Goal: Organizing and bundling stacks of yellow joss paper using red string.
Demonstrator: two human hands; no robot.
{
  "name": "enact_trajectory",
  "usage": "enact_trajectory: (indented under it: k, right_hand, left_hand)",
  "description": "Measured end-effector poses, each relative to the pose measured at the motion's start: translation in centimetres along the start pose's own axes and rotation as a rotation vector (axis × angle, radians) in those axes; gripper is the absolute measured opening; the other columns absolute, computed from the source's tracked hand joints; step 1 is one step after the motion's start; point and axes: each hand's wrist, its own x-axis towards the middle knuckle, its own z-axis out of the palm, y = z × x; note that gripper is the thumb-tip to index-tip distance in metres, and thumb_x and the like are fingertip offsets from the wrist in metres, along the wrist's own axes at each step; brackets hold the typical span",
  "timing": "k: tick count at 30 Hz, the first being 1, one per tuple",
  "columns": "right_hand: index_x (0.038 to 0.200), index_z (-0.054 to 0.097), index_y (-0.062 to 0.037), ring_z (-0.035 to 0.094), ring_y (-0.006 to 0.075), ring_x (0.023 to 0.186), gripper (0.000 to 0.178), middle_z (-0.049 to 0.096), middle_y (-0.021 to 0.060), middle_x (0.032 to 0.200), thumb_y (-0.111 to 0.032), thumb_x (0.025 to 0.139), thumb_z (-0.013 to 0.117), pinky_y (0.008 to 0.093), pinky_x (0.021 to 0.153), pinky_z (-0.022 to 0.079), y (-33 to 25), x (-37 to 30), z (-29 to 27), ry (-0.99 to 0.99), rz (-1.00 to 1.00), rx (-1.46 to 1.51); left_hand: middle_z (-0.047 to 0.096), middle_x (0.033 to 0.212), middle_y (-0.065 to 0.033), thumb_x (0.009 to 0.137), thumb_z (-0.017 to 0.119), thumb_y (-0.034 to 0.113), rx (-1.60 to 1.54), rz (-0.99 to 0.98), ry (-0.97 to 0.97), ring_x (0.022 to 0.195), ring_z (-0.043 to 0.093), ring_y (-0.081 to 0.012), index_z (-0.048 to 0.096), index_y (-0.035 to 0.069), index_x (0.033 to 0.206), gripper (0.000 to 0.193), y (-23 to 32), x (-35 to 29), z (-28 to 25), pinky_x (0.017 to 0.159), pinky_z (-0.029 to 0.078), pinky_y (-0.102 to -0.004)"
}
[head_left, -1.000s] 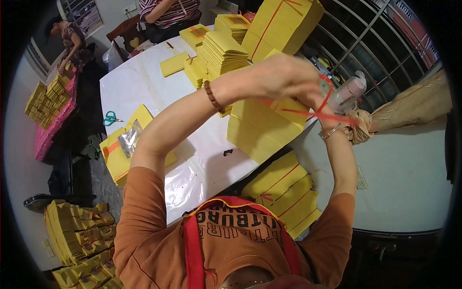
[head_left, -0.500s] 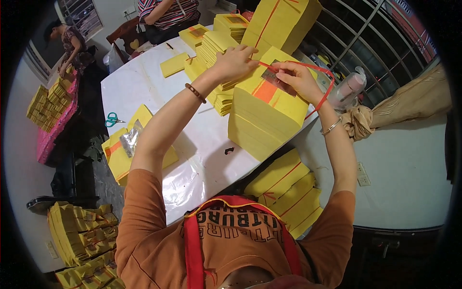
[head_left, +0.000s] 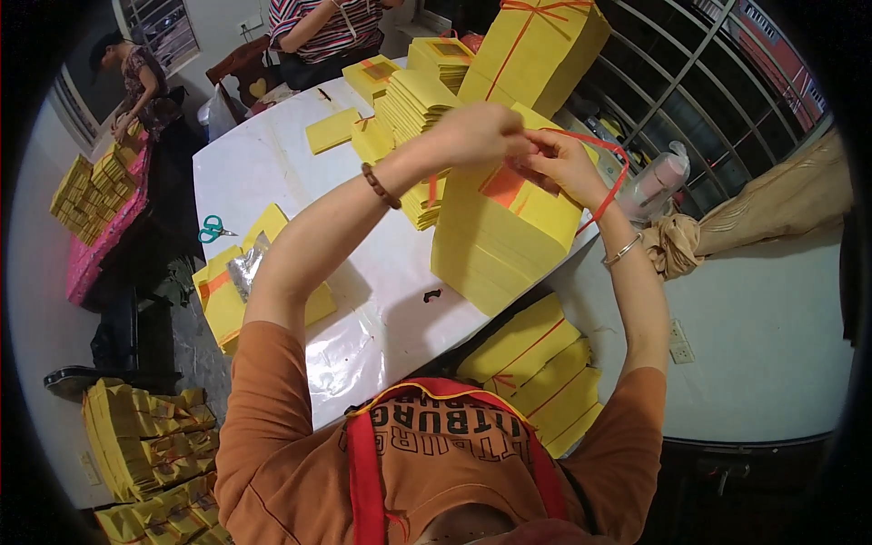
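A tall stack of yellow paper (head_left: 490,241), with an orange patch on its top sheet, stands at the table's right edge. Over its top my two hands meet. My left hand (head_left: 484,136) is closed, its fingertips at the red ribbon (head_left: 607,145). Thumb and fingers of my right hand (head_left: 565,168) pinch the same ribbon, which loops out past the right wrist and down the stack's side. The exact crossing of the ribbon is hidden between the fingers. Close by on the left is a pile of folded yellow paper (head_left: 413,109).
A taller ribbon-tied yellow stack (head_left: 536,54) stands behind. Green-handled scissors (head_left: 213,229) and yellow paper with a silver sheet (head_left: 222,291) lie left on the white table (head_left: 350,359). Tied yellow bundles (head_left: 536,363) sit below the table edge. Two other people are at the back.
My left hand has moved right and slightly nearer, from spread fingers over the stack's left side to closed fingers against my right hand. The right hand has stayed nearly in place.
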Motion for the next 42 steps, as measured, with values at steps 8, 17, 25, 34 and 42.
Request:
enact_trajectory:
  k: [8,17,25,34,42]
  right_hand:
    - [0.096,0.062,-0.0010,0.057,0.0094,0.080,0.023,0.062,0.0030,0.085,-0.022,0.089,0.055,0.0259,0.071,0.047,-2.9,-1.1,1.0,0.072,-0.020,-0.471]
    - [0.097,0.060,0.0005,0.059,0.0130,0.085,0.017,0.063,0.0059,0.090,-0.013,0.091,0.051,0.0256,0.074,0.047,-0.7,-0.7,0.3,-0.053,-0.140,-0.014]
    - [0.101,0.062,-0.0013,0.058,0.0130,0.084,0.024,0.064,0.0060,0.093,-0.020,0.089,0.055,0.0259,0.075,0.046,-2.1,-0.9,0.7,-0.011,-0.073,-0.437]
    - [0.105,0.056,-0.0031,0.055,0.0064,0.074,0.023,0.062,0.0040,0.090,-0.021,0.090,0.056,0.0212,0.073,0.049,-0.1,0.3,-1.7,0.023,0.009,0.216]
    - [0.091,0.056,-0.0037,0.056,0.0068,0.074,0.012,0.060,0.0018,0.084,-0.010,0.084,0.063,0.0183,0.065,0.045,-0.4,0.5,-1.3,0.008,-0.047,0.193]
  left_hand:
    - [0.062,0.085,-0.0098,0.088,0.054,0.033,-0.230,0.066,0.097,0.072,0.058,-0.0155,0.061,0.002,0.097,0.033,3.9,1.3,-1.3,0.067,0.046,-0.0288]
    - [0.056,0.100,-0.0076,0.086,0.056,0.015,-0.707,0.121,0.026,0.081,0.056,-0.0152,0.057,0.003,0.111,0.028,1.2,2.9,2.4,0.072,0.047,-0.0293]
    - [0.057,0.089,-0.0107,0.084,0.059,0.014,-0.133,0.327,0.114,0.084,0.057,-0.0220,0.062,0.003,0.096,0.016,-0.2,3.5,2.2,0.074,0.046,-0.0317]
    - [0.061,0.085,-0.0013,0.085,0.060,0.009,-0.679,0.038,0.081,0.080,0.056,-0.0074,0.061,-0.001,0.090,0.012,-4.0,1.4,1.8,0.072,0.045,-0.0224]
    - [0.060,0.090,-0.0049,0.079,0.059,0.003,-0.499,0.243,-0.101,0.086,0.057,-0.0141,0.061,0.000,0.093,0.015,-2.0,0.8,2.8,0.078,0.045,-0.0270]
